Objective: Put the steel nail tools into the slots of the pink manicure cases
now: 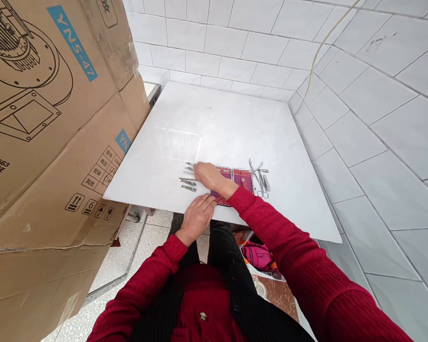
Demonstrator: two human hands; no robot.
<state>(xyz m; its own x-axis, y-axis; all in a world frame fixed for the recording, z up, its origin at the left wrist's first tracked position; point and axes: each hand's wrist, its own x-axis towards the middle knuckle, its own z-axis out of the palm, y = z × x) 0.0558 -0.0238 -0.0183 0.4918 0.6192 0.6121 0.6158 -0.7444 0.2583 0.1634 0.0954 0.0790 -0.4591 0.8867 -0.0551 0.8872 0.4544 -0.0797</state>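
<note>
A dark red manicure case lies opened out on the white table, near its front edge. My left hand rests at the case's lower left corner, fingers stretched out and touching its edge. Crossing over the case, my right hand reaches left with its fingers bent together at a row of small metal tools. Its fingertips are partly hidden, and what they pinch is too small to name. To the right of the case lie metal nippers, small scissors and a nail clipper.
A tall cardboard box stands along the left side of the white table. Tiled walls border the back and right. A thin cable hangs in the right corner. Below the front edge lies pink cloth.
</note>
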